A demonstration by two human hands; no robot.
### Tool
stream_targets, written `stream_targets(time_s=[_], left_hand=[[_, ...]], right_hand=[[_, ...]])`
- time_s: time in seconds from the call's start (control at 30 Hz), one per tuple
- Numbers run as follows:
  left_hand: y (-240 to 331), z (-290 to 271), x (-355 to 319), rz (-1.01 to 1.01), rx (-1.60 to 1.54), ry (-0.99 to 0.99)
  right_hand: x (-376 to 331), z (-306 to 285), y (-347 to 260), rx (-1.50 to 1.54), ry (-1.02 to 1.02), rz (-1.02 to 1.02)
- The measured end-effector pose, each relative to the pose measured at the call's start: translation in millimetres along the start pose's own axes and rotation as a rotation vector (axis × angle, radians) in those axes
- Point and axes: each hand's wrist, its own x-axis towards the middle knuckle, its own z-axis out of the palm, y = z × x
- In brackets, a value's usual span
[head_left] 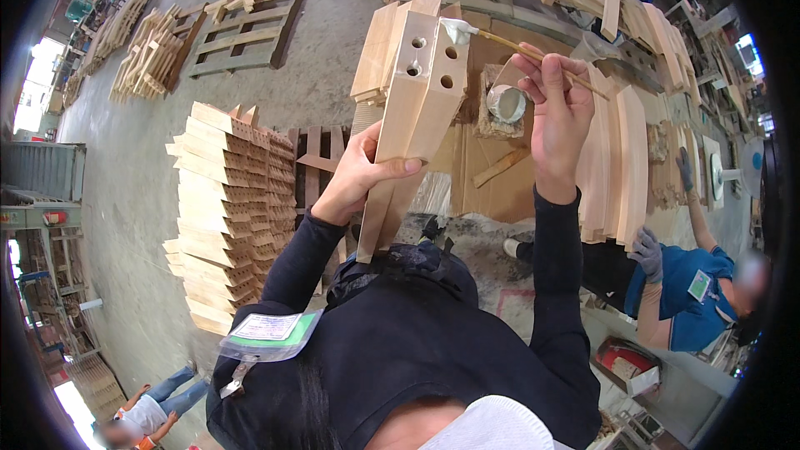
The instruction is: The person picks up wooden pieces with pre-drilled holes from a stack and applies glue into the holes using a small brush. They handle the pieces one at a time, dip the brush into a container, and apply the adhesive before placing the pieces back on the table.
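My left hand point(362, 173) grips two pale wooden bars point(410, 121) side by side, the thumb lying across them. Their upper ends each show two round drilled holes, with a whitish wet smear around some of them. Between the fingers of my right hand point(557, 112) is a thin brush point(512, 43) with a wooden handle. Its white-coated tip point(457, 29) is at the far right corner of the bar ends; whether it touches cannot be made out. A cup with white residue point(507, 103) stands on a crusted block near my right hand.
Stacked drilled wooden pieces point(221, 217) rise at my left. Cardboard point(492, 187) lies in front, with a loose wood strip point(502, 167) on it. Long boards point(621, 158) lie at right, beside a gloved co-worker point(692, 292). Pallets point(250, 37) sit on the floor at far left.
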Motion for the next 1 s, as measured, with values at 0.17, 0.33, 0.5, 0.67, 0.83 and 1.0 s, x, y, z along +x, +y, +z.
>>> stream_targets(time_s=[0.17, 0.33, 0.5, 0.67, 0.83, 1.0], left_hand=[[1, 0, -1, -0.003, -0.007, 0.004], [2, 0, -2, -0.014, -0.006, 0.013], [4, 1, -2, -0.016, -0.008, 0.003], [4, 1, -2, -0.021, -0.011, 0.007], [-2, -1, -1, 0.000, 0.000, -0.002], [-1, 2, -4, -0.014, -0.004, -0.003]], right_hand=[[-21, 0, -2, -0.011, -0.041, -0.011], [-40, 0, -11, -0.013, -0.075, 0.006], [-46, 0, -14, 0.039, -0.016, 0.003], [-49, 3, -11, 0.000, 0.025, 0.034], [-38, 11, -8, 0.033, 0.099, 0.020], [-13, 12, -5, 0.053, 0.140, 0.020]])
